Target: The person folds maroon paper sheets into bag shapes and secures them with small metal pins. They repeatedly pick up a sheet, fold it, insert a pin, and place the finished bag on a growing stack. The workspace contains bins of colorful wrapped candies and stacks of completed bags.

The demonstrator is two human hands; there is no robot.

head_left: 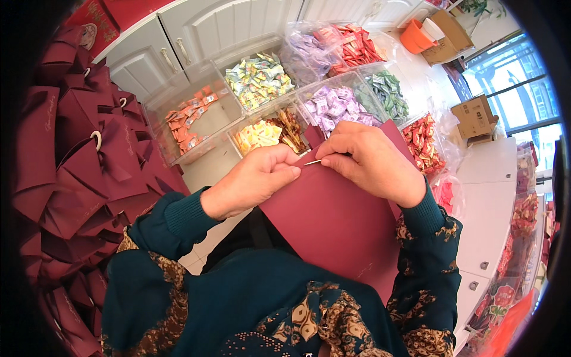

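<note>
A flat dark red paper bag (333,220) lies in front of my chest, its top edge tilted away from me. My left hand (253,181) pinches that edge from the left with closed fingers. My right hand (372,162) grips the same edge from the right. Between the two hands a thin pale strip (313,161) shows at the bag's edge; whether it is a tape liner or a needle is not clear. Both sleeves are teal with a brown pattern.
Clear plastic bins of wrapped sweets stand beyond the bag: orange (189,122), mixed green-yellow (259,78), purple (336,104), green (389,92), red (423,143). A heap of folded dark red gift bags (83,154) fills the left. White cabinets (196,30) and cardboard boxes (474,116) lie behind.
</note>
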